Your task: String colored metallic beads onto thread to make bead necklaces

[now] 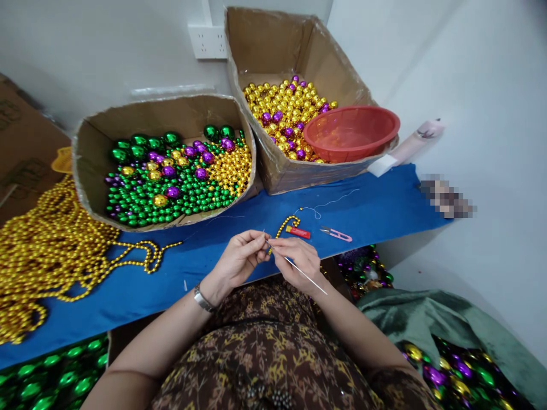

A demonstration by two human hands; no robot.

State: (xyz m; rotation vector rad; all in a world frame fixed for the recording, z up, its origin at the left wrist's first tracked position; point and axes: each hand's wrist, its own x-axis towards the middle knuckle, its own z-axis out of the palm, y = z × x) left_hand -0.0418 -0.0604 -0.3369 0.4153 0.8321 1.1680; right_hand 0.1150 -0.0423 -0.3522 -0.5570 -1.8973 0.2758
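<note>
My left hand (241, 259) and my right hand (297, 259) meet over the front edge of a blue board (205, 267). The right hand pinches a long thin metal needle (305, 276) that slants down to the right. My left hand's fingertips pinch at the needle's upper tip; a thread there is too fine to see clearly. Just beyond the hands a short strand of small gold beads (287, 223) lies on the board, with white thread (329, 204) trailing from it.
A red lighter (298, 232) and pink thread snips (337, 233) lie beside the strand. Behind stand a cardboard box of green, purple and gold beads (171, 171) and another box of gold beads (282, 114) holding a red basin (351, 132). Gold bead strings (47, 245) pile at left.
</note>
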